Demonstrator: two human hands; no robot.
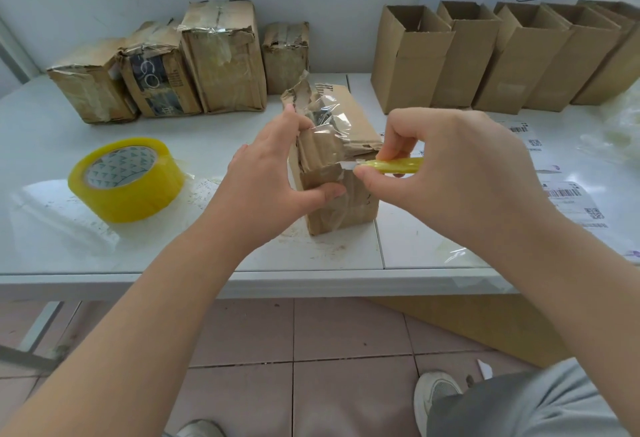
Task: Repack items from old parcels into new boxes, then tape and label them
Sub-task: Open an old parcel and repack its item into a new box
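Nearest you, your two shoes (437,398) stand on the tiled floor below the table (52,166) edge. Above them, your left hand (277,173) grips the one worn parcel (346,209) standing near the table's front edge: thumb pressed on its near face, fingers curled over its torn, taped top. Your right hand (450,166) pinches one yellow knife (398,165) between thumb and curled fingers, the blade tip touching the tape on the parcel's upper right edge. To your left, well apart from the parcel, lies one roll of yellow tape (126,178). To your right, printed labels (568,199) lie on the table; they're too far off to count. Along the wall, four more worn parcels (225,59) stand in a row at the back left, and five new boxes (412,55) stand open at the back right.
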